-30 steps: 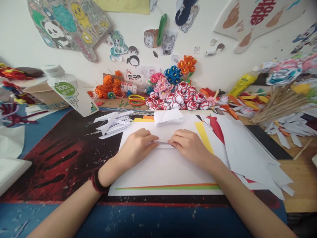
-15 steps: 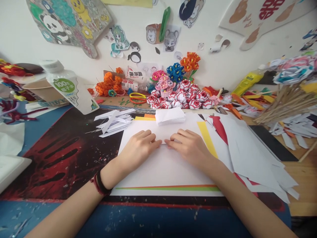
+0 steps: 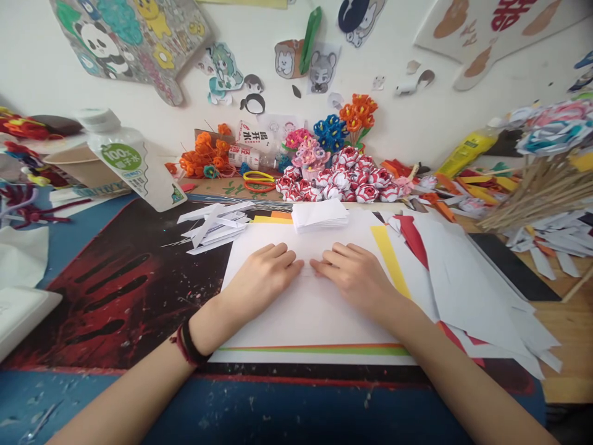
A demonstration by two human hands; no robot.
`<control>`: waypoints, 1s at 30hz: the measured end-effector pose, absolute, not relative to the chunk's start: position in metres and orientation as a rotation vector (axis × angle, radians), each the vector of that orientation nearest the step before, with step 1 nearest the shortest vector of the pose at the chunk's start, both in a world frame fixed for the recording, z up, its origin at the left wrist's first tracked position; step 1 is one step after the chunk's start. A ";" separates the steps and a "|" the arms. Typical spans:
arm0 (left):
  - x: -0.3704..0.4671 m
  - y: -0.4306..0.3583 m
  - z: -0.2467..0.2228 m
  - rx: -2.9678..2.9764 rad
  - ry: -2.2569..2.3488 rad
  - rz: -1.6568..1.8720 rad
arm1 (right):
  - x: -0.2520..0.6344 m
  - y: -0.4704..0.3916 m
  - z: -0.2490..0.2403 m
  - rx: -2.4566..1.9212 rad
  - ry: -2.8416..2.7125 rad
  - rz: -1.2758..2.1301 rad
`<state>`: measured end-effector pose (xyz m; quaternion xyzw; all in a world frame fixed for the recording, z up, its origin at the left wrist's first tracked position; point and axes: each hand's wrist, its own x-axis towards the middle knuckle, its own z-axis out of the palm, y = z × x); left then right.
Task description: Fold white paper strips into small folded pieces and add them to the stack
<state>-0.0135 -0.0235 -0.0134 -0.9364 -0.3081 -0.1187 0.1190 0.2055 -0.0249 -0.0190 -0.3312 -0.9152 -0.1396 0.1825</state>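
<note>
Both hands rest at the middle of a large white sheet (image 3: 306, 315), their fingertips nearly meeting. My left hand (image 3: 273, 272), with a dark band at the wrist, has its fingers curled and pressed together on a small white paper piece (image 3: 306, 269). Opposite it, my right hand (image 3: 354, 270) pinches the right side of the same piece. Most of that piece is hidden by the fingers or blends with the sheet. Just beyond the hands lies a stack of small white papers (image 3: 319, 215). Orange and green sheet edges show under the large sheet's near side.
White paper strips (image 3: 217, 224) lie at the back left, near a tilted white bottle (image 3: 134, 161). Red-and-white paper flowers (image 3: 343, 179) line the back. Loose white sheets (image 3: 472, 290) are piled on the right, beside a black sheet (image 3: 514, 266).
The hands stay in nearly the same place, fingertips still on the small paper. The fold line between them looks slightly different. The view has shifted very slightly.
</note>
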 end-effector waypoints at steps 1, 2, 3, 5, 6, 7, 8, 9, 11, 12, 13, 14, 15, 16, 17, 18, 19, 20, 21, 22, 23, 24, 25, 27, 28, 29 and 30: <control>-0.014 -0.023 -0.014 -2.738 -0.906 -0.341 | 0.205 -0.025 -0.019 -0.945 -2.586 -0.383; -0.014 -0.023 -0.014 -2.739 -0.912 -0.334 | 0.205 -0.025 -0.019 -0.957 -2.590 -0.371; -0.014 -0.023 -0.014 -2.740 -0.917 -0.326 | 0.205 -0.026 -0.018 -0.970 -2.594 -0.359; -0.015 -0.023 -0.013 -2.743 -0.926 -0.302 | 0.205 -0.026 -0.018 -1.001 -2.602 -0.336; -0.016 -0.023 -0.012 -2.740 -0.928 -0.290 | 0.205 -0.027 -0.018 -1.021 -2.606 -0.323; -0.016 -0.023 -0.011 -2.734 -0.929 -0.275 | 0.206 -0.027 -0.019 -1.044 -2.610 -0.310; -0.017 -0.023 -0.010 -2.725 -0.930 -0.259 | 0.207 -0.028 -0.019 -1.074 -2.609 -0.293; -0.017 -0.023 -0.008 -2.713 -0.933 -0.240 | 0.208 -0.029 -0.020 -1.113 -2.603 -0.271; -0.018 -0.024 -0.006 -2.693 -0.946 -0.199 | 0.210 -0.033 -0.021 -1.211 -2.580 -0.212; -0.018 -0.025 -0.005 -2.689 -0.954 -0.178 | 0.211 -0.035 -0.021 -1.261 -2.564 -0.182; -0.017 -0.026 -0.004 -2.689 -0.963 -0.160 | 0.211 -0.037 -0.021 -1.307 -2.547 -0.156; -0.017 -0.027 -0.003 -2.693 -0.973 -0.147 | 0.212 -0.040 -0.021 -1.346 -2.530 -0.134; -0.017 -0.028 -0.003 -2.697 -0.985 -0.137 | 0.212 -0.042 -0.021 -1.377 -2.513 -0.117; -0.016 -0.028 -0.003 -2.702 -0.997 -0.132 | 0.211 -0.044 -0.020 -1.401 -2.498 -0.106; -0.016 -0.029 -0.003 -2.707 -1.008 -0.129 | 0.210 -0.046 -0.019 -1.420 -2.485 -0.098; -0.015 -0.029 -0.003 -2.715 -1.015 -0.125 | 0.210 -0.047 -0.018 -1.435 -2.481 -0.090; -0.015 -0.029 -0.003 -2.725 -1.019 -0.119 | 0.209 -0.048 -0.016 -1.443 -2.485 -0.084; -0.015 -0.029 -0.003 -2.736 -1.019 -0.114 | 0.208 -0.049 -0.015 -1.451 -2.489 -0.074; -0.015 -0.028 -0.003 -2.749 -1.020 -0.113 | 0.208 -0.049 -0.014 -1.450 -2.496 -0.050; -0.016 -0.027 -0.003 -2.765 -1.022 -0.115 | 0.208 -0.048 -0.014 -1.447 -2.497 -0.014; -0.016 -0.026 -0.004 -2.781 -1.035 -0.121 | 0.208 -0.047 -0.013 -1.438 -2.488 0.036; -0.017 -0.024 -0.004 -2.798 -1.058 -0.139 | 0.208 -0.046 -0.014 -1.428 -2.473 0.091; -0.017 -0.023 -0.005 -2.818 -1.094 -0.163 | 0.208 -0.045 -0.014 -1.419 -2.447 0.144; -0.018 -0.019 -0.007 -2.849 -1.219 -0.263 | 0.208 -0.042 -0.016 -1.413 -2.380 0.222; -0.017 -0.018 -0.008 -2.866 -1.286 -0.331 | 0.207 -0.041 -0.016 -1.416 -2.343 0.247; -0.017 -0.017 -0.009 -2.876 -1.350 -0.402 | 0.206 -0.040 -0.017 -1.420 -2.307 0.269; -0.016 -0.016 -0.010 -2.885 -1.399 -0.468 | 0.205 -0.039 -0.017 -1.424 -2.273 0.293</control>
